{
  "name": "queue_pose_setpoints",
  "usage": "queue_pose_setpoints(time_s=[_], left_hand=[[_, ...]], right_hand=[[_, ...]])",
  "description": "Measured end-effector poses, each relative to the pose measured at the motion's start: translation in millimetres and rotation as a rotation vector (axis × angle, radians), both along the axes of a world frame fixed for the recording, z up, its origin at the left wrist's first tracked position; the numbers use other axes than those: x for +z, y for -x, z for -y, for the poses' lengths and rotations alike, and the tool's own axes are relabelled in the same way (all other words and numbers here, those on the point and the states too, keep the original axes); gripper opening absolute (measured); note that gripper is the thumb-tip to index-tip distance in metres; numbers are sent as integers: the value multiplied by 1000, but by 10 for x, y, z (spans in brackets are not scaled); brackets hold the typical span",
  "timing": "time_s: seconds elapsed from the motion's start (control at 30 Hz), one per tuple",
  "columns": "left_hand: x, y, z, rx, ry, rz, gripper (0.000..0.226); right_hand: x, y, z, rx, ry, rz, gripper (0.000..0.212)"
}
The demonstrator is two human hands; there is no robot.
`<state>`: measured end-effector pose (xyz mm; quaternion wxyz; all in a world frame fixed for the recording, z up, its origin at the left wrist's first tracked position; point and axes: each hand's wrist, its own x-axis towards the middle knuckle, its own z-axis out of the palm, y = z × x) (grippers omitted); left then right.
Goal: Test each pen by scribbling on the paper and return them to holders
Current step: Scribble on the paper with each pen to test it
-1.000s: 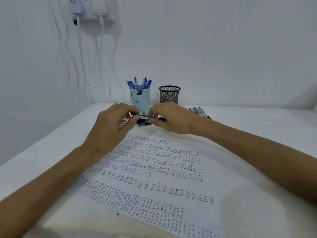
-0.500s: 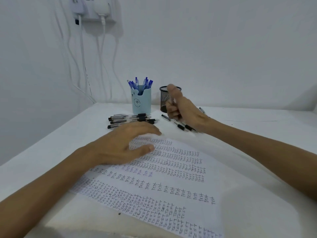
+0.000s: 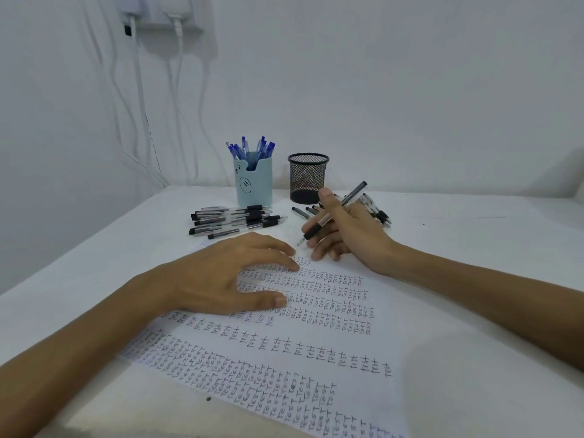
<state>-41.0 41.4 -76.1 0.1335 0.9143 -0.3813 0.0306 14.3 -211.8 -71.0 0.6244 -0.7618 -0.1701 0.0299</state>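
A sheet of paper (image 3: pixel 316 352) covered in rows of handwritten "TEST" lies before me. My left hand (image 3: pixel 221 276) presses flat on its upper left part, fingers spread. My right hand (image 3: pixel 344 229) holds a clear black-grip pen (image 3: pixel 335 213) in a writing grip, its tip just above the paper's top edge. A pile of black pens (image 3: pixel 234 219) lies left of it. More black pens (image 3: pixel 376 210) lie behind my right hand. A light blue bear holder (image 3: pixel 254 184) contains several blue pens. Beside it stands a black mesh holder (image 3: pixel 307 178).
The white table (image 3: pixel 474 248) meets a white wall at the back. White cables (image 3: pixel 139 105) hang from wall plugs at the upper left, dropping behind the table's left corner.
Both hands left the pen pile. My left hand came down flat onto the paper. My right hand swung by the mesh holder and lowered, now holding a pen with its tip near the paper.
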Motion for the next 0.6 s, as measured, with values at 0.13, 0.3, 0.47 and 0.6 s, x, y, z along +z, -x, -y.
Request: queue_pose_setpoints(time_s=[0.13, 0.3, 0.47, 0.6], left_hand=[[11, 9, 2, -2, -2, 0, 57], [15, 15, 9, -7, 1, 4, 56], [29, 22, 17, -5, -6, 1, 56], [26, 23, 11, -1, -5, 1, 56]], right_hand=[[-6, 16, 5, 63, 50, -1, 55], [7, -39, -11, 39, -8, -148, 77], [-20, -66, 43, 96, -38, -97, 62], [-12, -84, 80, 180, -43, -97, 25]])
